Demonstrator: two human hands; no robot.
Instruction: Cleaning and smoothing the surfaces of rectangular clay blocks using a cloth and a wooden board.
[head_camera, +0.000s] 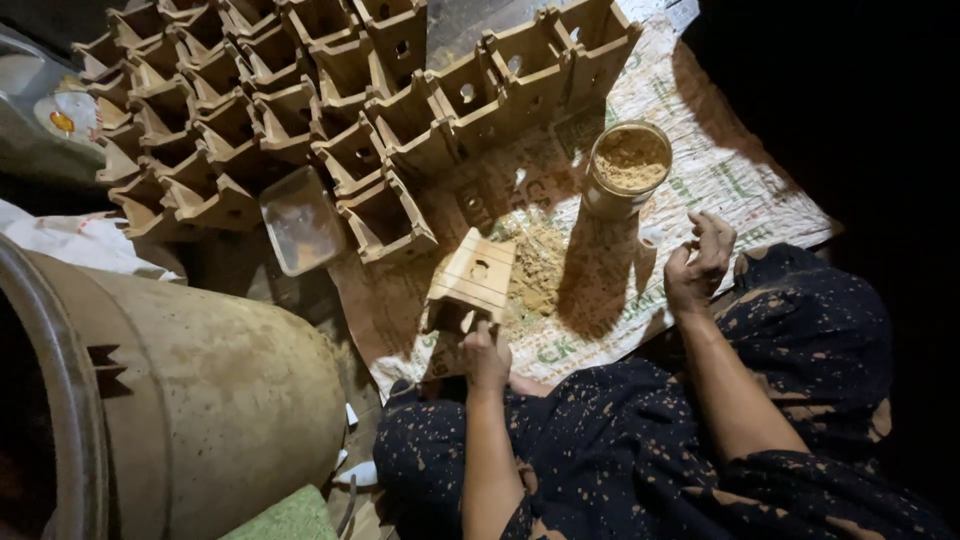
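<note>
Dozens of finished clay boxes (300, 90) are stacked at upper left; one box (472, 280) is gripped by left-hand (484, 357) fingers, right hand (700, 262) loosely curled, holding nothing, beside the powder tin (628, 168).

Left hand (484, 352) grips a clay mould (472, 282) on sacking (730, 170).

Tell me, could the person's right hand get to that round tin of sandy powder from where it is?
Probably yes: the right hand hovers just below and right of the tin, with only bare woven sacking between them.
</note>
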